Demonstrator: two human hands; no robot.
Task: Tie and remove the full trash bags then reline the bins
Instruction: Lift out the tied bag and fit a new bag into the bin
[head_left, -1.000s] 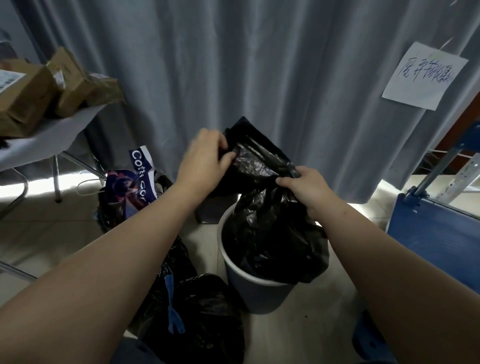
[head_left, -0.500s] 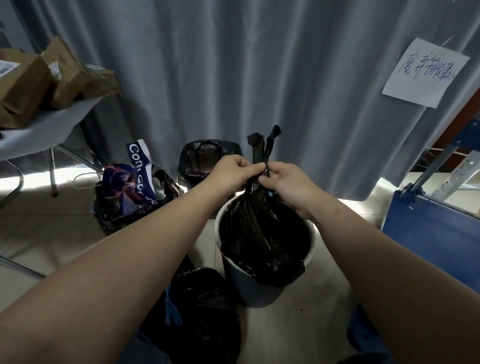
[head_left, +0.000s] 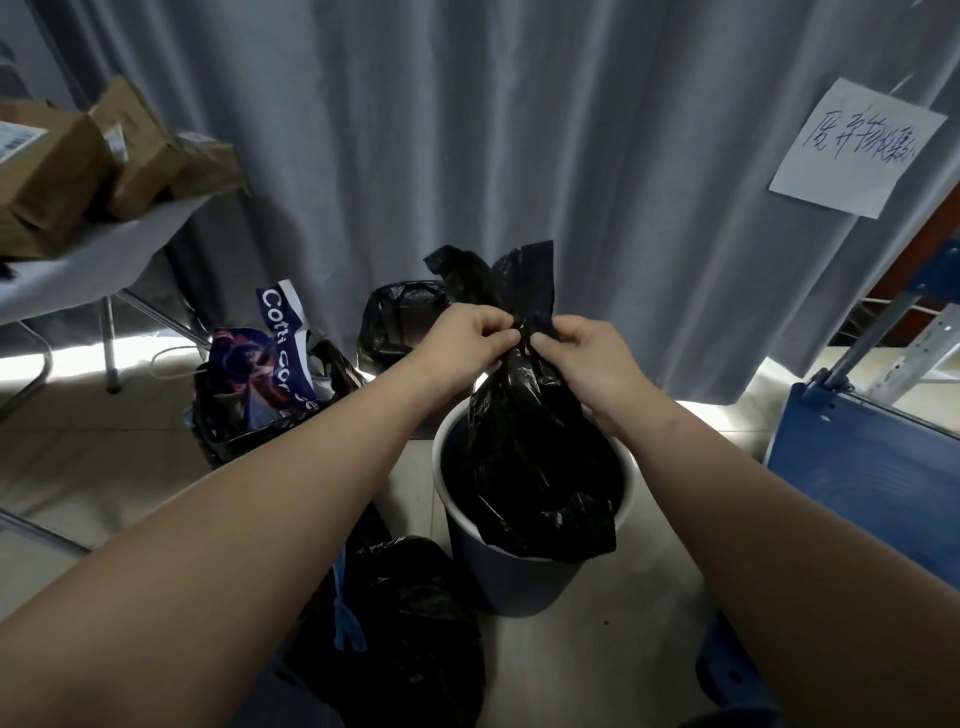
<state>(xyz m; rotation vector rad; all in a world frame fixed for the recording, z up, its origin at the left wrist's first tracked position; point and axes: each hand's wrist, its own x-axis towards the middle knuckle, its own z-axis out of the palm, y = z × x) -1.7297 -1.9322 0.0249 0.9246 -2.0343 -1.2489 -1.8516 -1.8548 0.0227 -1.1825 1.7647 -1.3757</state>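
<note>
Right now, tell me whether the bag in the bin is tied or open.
Gathered shut; a knot cannot be told. The left hand and right hand pinch the bag at its neck, loose top flaring above the bin.

Left hand (head_left: 467, 338) and right hand (head_left: 587, 358) are showing bare, and the forearms (head_left: 260, 519) are running bare to the frame edge. Grey-blue fabric (head_left: 306, 699) is showing at the bottom, too dim to identify.

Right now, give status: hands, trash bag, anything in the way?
Left hand, right hand pinch black trash bag neck. It sits in round bin. Beside bin, second bag, not blocking.
</note>
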